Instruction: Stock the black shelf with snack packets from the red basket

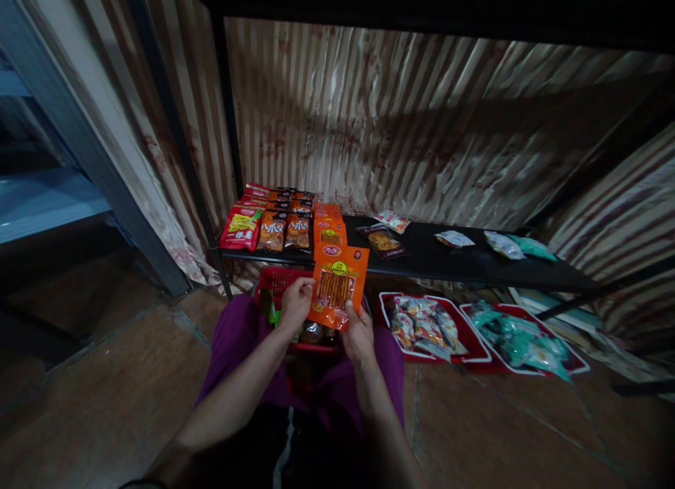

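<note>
An orange snack packet (337, 288), with a clear window showing brown sticks, is held upright over my lap. My right hand (358, 331) grips its lower right corner, thumb on the front. At the packet's left edge, my left hand (297, 302) is closed, fingertips pinching that edge. Behind it, similar orange packets (330, 233) stand in a row on the black shelf (427, 260). To their left are brown-orange snack bags (285, 230) and red snack bags (242, 226). Below my hands, a red basket (271, 274) between my knees holds several packages, partly hidden.
A dark brown packet (387, 240) and several pale and green bags (503, 245) lie flat along the shelf. On the floor to the right stand a red basket of white-orange bags (425, 324) and another of green bags (527, 341). A metal post (224, 102) rises at the left.
</note>
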`<action>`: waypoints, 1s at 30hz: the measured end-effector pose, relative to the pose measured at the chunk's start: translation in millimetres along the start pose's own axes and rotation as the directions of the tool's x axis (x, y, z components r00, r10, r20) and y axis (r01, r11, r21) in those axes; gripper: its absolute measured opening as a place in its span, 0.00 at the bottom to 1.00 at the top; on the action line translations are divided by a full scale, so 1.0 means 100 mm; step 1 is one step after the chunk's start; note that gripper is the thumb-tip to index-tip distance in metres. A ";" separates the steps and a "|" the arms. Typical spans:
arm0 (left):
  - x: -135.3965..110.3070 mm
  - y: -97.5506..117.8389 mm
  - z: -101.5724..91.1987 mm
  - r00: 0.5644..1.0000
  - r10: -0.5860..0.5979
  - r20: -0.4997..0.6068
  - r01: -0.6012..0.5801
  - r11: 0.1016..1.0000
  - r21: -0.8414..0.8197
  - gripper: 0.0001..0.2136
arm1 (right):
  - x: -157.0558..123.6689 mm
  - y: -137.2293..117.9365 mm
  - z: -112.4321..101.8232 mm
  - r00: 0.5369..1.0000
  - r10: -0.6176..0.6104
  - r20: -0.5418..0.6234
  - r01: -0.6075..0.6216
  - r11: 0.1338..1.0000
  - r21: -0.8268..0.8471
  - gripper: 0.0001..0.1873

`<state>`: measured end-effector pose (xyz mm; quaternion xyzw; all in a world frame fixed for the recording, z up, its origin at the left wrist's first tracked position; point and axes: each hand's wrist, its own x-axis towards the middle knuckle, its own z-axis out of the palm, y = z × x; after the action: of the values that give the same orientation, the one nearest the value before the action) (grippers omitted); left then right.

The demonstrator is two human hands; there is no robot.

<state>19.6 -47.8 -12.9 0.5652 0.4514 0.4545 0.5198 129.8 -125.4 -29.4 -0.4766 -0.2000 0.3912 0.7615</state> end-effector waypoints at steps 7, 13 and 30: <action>0.02 -0.15 -0.03 0.985 -0.160 0.066 0.171 0.959 -0.225 0.06 | 0.01 -0.03 0.02 1.000 0.024 -0.013 -0.024 0.999 -0.030 0.23; 0.00 -0.19 0.01 0.961 -0.240 0.136 0.274 0.896 -0.349 0.04 | 0.05 0.01 -0.03 0.995 0.098 0.013 -0.098 0.995 -0.008 0.21; 0.24 -0.42 0.23 0.934 -0.357 0.005 0.336 0.875 -0.349 0.04 | 0.24 0.17 -0.24 0.983 0.186 0.009 -0.185 0.981 -0.062 0.18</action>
<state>45.1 -26.0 -55.3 0.3615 0.4741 0.4425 0.6699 154.0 -116.4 -57.5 -0.5132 -0.1724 0.4576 0.7054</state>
